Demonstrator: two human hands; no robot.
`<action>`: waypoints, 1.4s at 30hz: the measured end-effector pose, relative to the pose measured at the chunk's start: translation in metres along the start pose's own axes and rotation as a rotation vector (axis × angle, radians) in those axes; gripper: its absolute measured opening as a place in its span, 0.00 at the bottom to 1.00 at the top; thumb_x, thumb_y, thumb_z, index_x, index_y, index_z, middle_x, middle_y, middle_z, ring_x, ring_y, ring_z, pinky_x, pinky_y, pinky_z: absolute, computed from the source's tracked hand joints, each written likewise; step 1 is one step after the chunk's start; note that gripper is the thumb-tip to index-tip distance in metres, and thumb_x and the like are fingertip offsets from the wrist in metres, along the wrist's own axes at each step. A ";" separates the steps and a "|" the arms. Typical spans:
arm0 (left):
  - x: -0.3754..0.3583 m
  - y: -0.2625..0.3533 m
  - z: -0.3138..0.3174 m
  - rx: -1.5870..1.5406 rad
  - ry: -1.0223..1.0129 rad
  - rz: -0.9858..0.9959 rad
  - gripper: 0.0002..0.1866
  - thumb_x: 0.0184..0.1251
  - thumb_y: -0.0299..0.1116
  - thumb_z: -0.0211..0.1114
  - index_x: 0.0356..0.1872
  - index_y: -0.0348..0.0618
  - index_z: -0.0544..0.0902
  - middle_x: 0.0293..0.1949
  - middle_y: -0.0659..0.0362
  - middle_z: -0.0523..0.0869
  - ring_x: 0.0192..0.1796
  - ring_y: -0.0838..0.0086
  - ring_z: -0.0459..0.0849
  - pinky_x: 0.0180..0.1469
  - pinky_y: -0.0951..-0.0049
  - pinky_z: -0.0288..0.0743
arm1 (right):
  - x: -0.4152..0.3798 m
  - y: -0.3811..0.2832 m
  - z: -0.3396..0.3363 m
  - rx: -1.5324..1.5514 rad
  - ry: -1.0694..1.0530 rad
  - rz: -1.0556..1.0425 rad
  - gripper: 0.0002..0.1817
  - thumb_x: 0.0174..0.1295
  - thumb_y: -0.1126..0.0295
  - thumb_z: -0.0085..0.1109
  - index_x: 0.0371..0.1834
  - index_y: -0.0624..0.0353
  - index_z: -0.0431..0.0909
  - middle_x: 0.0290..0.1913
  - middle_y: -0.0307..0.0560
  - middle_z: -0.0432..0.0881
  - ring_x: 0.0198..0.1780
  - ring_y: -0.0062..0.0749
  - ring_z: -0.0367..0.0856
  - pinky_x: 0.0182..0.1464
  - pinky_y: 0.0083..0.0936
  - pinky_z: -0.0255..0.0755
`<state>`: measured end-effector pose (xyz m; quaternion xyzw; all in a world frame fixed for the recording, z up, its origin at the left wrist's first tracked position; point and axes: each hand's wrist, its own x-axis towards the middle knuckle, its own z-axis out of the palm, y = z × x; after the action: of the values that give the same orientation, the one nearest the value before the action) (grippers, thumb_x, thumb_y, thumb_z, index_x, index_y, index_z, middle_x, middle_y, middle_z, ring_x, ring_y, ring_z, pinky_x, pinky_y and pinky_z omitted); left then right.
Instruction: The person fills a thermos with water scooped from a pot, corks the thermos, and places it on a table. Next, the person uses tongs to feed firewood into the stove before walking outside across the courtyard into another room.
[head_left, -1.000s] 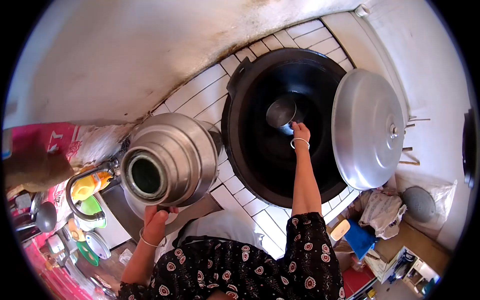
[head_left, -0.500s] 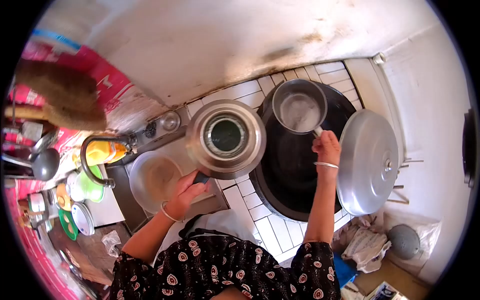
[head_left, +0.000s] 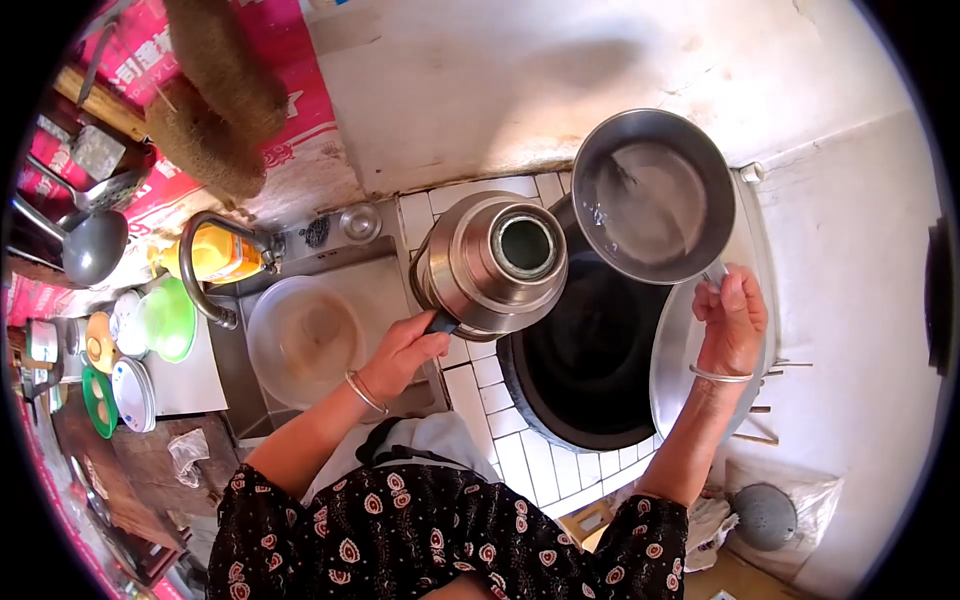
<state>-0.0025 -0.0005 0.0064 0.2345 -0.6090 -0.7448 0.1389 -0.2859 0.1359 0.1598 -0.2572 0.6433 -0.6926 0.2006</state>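
Observation:
My left hand (head_left: pixel 405 352) is closed on the dark handle of a steel thermos flask (head_left: pixel 462 262), whose open mouth faces up and leans a little to the right. In my right hand (head_left: pixel 735 312) is the handle of a metal saucepan (head_left: pixel 715 215), raised to the right of the flask with what looks like clear liquid in it. Below and between the two sits a large black wok (head_left: pixel 590 350) set in the white-tiled stove. A big metal lid (head_left: pixel 680 370) stands at the wok's right side, partly behind my right forearm.
To the left, a sink (head_left: pixel 235 350) holds a translucent basin (head_left: pixel 270 370) under a curved faucet (head_left: pixel 188 260). Plates (head_left: pixel 135 395), a green bowl (head_left: pixel 170 320) and a yellow bottle (head_left: pixel 222 255) stand beyond it. Ladles (head_left: pixel 95 248) and brown loofahs (head_left: pixel 205 140) hang on the wall.
The saucepan has risen and moved right, nearer the camera and away from over the wok. The flask has shifted slightly right and tipped that way. Both hands keep their holds; the view has turned a little.

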 end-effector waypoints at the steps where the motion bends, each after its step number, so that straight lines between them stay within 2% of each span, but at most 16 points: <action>1: -0.001 0.001 0.000 0.003 -0.003 0.004 0.16 0.63 0.44 0.50 0.32 0.38 0.71 0.27 0.63 0.73 0.32 0.80 0.69 0.39 0.79 0.64 | -0.002 -0.006 0.004 -0.028 -0.016 -0.013 0.11 0.57 0.61 0.58 0.31 0.58 0.74 0.22 0.35 0.69 0.24 0.17 0.64 0.26 0.13 0.56; 12: 0.000 -0.003 -0.002 -0.022 -0.008 0.005 0.13 0.62 0.40 0.51 0.32 0.38 0.72 0.26 0.63 0.73 0.32 0.80 0.70 0.39 0.79 0.65 | -0.009 -0.038 0.026 -0.302 -0.161 -0.175 0.13 0.58 0.61 0.56 0.23 0.57 0.70 0.20 0.30 0.62 0.23 0.14 0.57 0.27 0.12 0.49; 21: 0.000 -0.002 -0.002 -0.015 -0.007 0.016 0.14 0.62 0.41 0.50 0.29 0.38 0.71 0.25 0.63 0.72 0.31 0.79 0.69 0.38 0.78 0.65 | -0.014 -0.047 0.034 -0.411 -0.217 -0.242 0.11 0.61 0.67 0.53 0.23 0.58 0.68 0.22 0.28 0.59 0.27 0.12 0.54 0.31 0.10 0.48; 42: 0.000 -0.003 -0.002 -0.027 -0.012 0.019 0.15 0.63 0.43 0.50 0.27 0.40 0.70 0.25 0.64 0.71 0.31 0.79 0.68 0.39 0.79 0.64 | -0.013 -0.068 0.038 -0.494 -0.203 -0.409 0.12 0.61 0.66 0.52 0.23 0.59 0.68 0.23 0.30 0.61 0.27 0.15 0.54 0.32 0.12 0.49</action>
<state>-0.0017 -0.0013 0.0037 0.2224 -0.6018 -0.7532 0.1454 -0.2488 0.1202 0.2281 -0.4894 0.7035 -0.5127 0.0522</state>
